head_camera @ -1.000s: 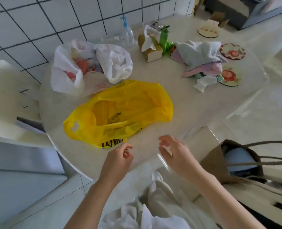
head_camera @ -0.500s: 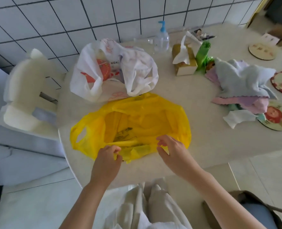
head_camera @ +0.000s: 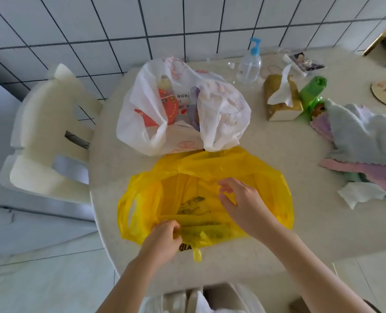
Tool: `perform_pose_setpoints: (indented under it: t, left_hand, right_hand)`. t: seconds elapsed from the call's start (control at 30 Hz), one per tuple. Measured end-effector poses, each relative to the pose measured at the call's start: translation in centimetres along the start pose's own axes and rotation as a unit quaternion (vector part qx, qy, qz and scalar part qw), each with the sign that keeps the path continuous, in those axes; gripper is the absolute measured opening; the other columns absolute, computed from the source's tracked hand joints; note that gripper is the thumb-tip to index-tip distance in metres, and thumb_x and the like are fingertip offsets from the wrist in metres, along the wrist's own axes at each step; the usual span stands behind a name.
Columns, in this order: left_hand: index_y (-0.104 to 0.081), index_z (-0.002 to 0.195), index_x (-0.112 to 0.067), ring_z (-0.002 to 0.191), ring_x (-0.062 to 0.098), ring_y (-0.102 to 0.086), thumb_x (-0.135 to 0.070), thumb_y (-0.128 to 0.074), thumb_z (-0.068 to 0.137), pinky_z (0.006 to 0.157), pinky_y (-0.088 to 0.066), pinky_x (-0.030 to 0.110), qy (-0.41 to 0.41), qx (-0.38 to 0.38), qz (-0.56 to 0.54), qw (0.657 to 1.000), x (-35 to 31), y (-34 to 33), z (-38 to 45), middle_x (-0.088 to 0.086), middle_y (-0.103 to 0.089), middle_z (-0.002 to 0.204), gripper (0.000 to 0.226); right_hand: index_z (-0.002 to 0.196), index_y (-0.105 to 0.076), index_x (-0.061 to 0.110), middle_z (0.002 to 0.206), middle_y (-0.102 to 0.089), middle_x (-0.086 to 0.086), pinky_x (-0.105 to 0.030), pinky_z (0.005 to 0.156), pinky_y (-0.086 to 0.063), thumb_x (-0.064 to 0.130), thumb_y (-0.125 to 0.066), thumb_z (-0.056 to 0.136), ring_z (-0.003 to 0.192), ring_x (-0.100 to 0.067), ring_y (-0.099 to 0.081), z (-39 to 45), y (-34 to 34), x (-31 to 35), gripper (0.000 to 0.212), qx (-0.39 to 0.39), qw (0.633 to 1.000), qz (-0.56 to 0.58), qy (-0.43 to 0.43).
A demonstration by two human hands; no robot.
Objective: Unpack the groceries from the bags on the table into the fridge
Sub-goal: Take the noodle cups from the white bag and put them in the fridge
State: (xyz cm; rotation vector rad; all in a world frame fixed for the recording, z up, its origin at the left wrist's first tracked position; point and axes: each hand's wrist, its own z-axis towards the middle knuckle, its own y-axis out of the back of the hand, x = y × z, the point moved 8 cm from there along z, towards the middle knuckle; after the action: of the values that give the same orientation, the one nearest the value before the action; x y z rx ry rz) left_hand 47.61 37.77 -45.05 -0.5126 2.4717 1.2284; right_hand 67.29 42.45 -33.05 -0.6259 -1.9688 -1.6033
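A yellow plastic bag (head_camera: 210, 175) lies on the pale round table (head_camera: 266, 242), its mouth facing me. My left hand (head_camera: 162, 239) pinches the near rim of the yellow bag. My right hand (head_camera: 244, 204) hovers over the bag's mouth with fingers loosely curled, holding nothing that I can see. Behind it sits a white plastic bag (head_camera: 221, 114), open, with a red-labelled bottle (head_camera: 168, 102) and other packages inside. The yellow bag's contents show only as a dark print through the plastic.
A cream plastic chair (head_camera: 47, 136) stands at the table's left. At the back right are a pump bottle (head_camera: 249, 64), a tissue box (head_camera: 280, 98), a green roll (head_camera: 312, 91) and a pile of cloths (head_camera: 364, 141). A tiled wall runs behind.
My view has moved closer over the table. My left hand has taken hold of the yellow bag's near rim, and my right hand has moved forward over the bag's mouth.
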Motion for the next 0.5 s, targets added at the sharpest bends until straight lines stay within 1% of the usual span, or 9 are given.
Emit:
perform_pose_setpoints:
  t: [0.1, 0.17, 0.27, 0.33, 0.4, 0.43, 0.5]
  left_hand:
    - [-0.057, 0.127, -0.022, 0.112, 0.013, -0.058, -0.029, -0.055, 0.096, 0.088, -0.05, 0.025, -0.022, -0.052, 0.004, 0.998, -1.6, 2.9, 1.3, -0.006, -0.061, 0.126, 0.032]
    - [-0.057, 0.127, -0.019, 0.111, 0.012, -0.059, -0.027, -0.055, 0.096, 0.087, -0.049, 0.023, -0.055, -0.087, -0.005, 0.995, -3.3, 5.6, 2.3, -0.004, -0.062, 0.124, 0.032]
    - [-0.061, 0.12, -0.016, 0.107, 0.015, -0.061, -0.021, -0.056, 0.095, 0.086, -0.046, 0.021, -0.102, -0.133, -0.024, 0.986, -6.3, 9.9, 4.0, 0.0, -0.065, 0.116, 0.026]
    - [-0.064, 0.115, -0.015, 0.103, 0.017, -0.061, -0.016, -0.056, 0.094, 0.086, -0.044, 0.023, -0.137, -0.172, -0.025, 0.975, -8.1, 12.6, 5.2, 0.001, -0.066, 0.11, 0.023]
    - [-0.064, 0.113, -0.015, 0.1, 0.015, -0.061, -0.014, -0.055, 0.093, 0.085, -0.044, 0.02, -0.173, -0.212, -0.02, 0.962, -10.0, 15.2, 6.0, 0.0, -0.066, 0.109, 0.022]
    - [-0.064, 0.113, -0.014, 0.101, 0.015, -0.061, -0.013, -0.055, 0.093, 0.085, -0.045, 0.02, -0.19, -0.238, -0.011, 0.952, -10.8, 16.4, 6.5, 0.0, -0.065, 0.11, 0.022]
    - [-0.065, 0.111, -0.011, 0.106, 0.017, -0.057, -0.01, -0.058, 0.09, 0.089, -0.047, 0.024, -0.214, -0.284, 0.028, 0.934, -12.1, 18.3, 7.2, 0.002, -0.064, 0.111, 0.022]
  right_hand:
    - [0.124, -0.056, 0.019, 0.115, -0.062, 0.005, -0.018, 0.083, -0.04, 0.026, -0.054, 0.095, 0.106, -0.011, -0.057, 2.3, 0.2, 0.9, 0.03, 0.0, 1.0, -0.012, 0.007]
    - [0.125, -0.056, 0.019, 0.117, -0.061, 0.005, -0.017, 0.083, -0.039, 0.027, -0.053, 0.096, 0.108, -0.011, -0.056, 4.2, 0.7, 1.6, 0.03, 0.003, 1.0, -0.027, 0.012]
    - [0.126, -0.054, 0.018, 0.123, -0.058, 0.003, -0.021, 0.087, -0.041, 0.026, -0.051, 0.097, 0.112, -0.015, -0.054, 7.6, 1.5, 3.1, 0.031, 0.014, 0.998, -0.054, 0.03]
    - [0.127, -0.053, 0.016, 0.126, -0.056, 0.0, -0.027, 0.091, -0.042, 0.024, -0.05, 0.097, 0.114, -0.019, -0.052, 9.9, 2.1, 4.2, 0.031, 0.013, 0.996, -0.067, 0.05]
    - [0.128, -0.052, 0.013, 0.129, -0.053, -0.001, -0.03, 0.096, -0.039, 0.022, -0.049, 0.097, 0.119, -0.022, -0.047, 11.9, 2.4, 5.5, 0.033, 0.021, 0.99, -0.105, 0.09]
    - [0.129, -0.052, 0.011, 0.13, -0.051, -0.002, -0.031, 0.098, -0.038, 0.02, -0.049, 0.097, 0.122, -0.024, -0.044, 13.0, 2.4, 6.1, 0.033, 0.023, 0.985, -0.13, 0.11]
    - [0.128, -0.051, 0.012, 0.131, -0.048, -0.003, -0.034, 0.099, -0.042, 0.018, -0.056, 0.093, 0.126, -0.027, -0.037, 14.7, 2.1, 6.3, 0.036, 0.033, 0.972, -0.192, 0.133]
